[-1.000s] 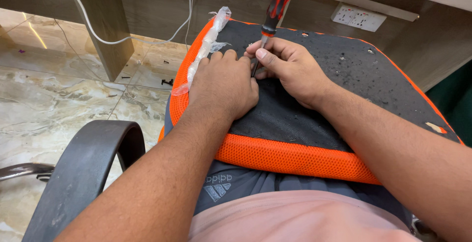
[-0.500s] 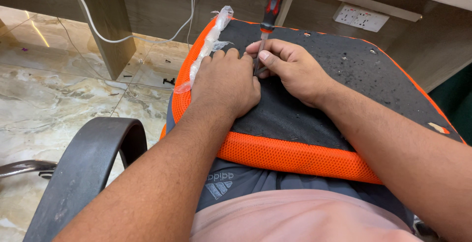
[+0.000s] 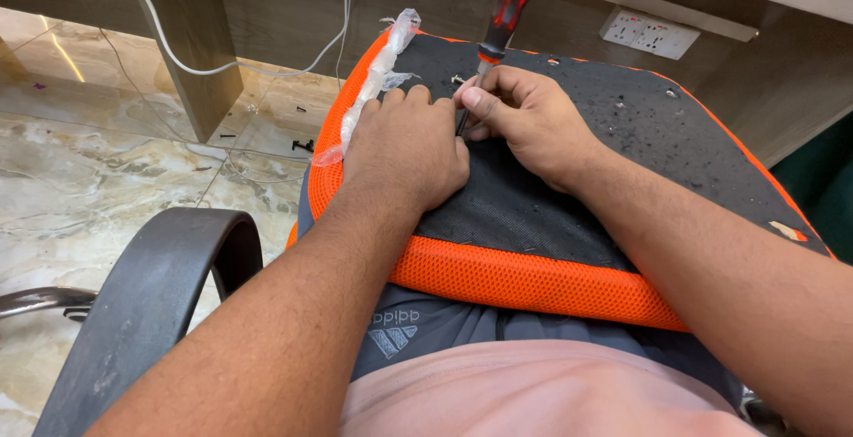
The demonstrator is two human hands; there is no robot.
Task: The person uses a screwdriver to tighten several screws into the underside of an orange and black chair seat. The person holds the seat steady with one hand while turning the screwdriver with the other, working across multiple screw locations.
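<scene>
Your left hand (image 3: 407,148) lies flat, fingers together, pressing the black underside of the orange-edged seat cushion (image 3: 551,206) that rests across your lap; your right hand (image 3: 524,122) pinches the shaft of the red-handled screwdriver (image 3: 506,6) low near its tip, just beside your left fingertips. Hold the screwdriver upright and bear straight down, so that the tip does not skip toward those fingers; steady the cushion under your palm. The chair armrest (image 3: 151,304) sits close by your left elbow; the wooden wall panel (image 3: 284,2) stands just beyond the cushion's far edge; open marble floor (image 3: 107,162) lies to the left.
</scene>
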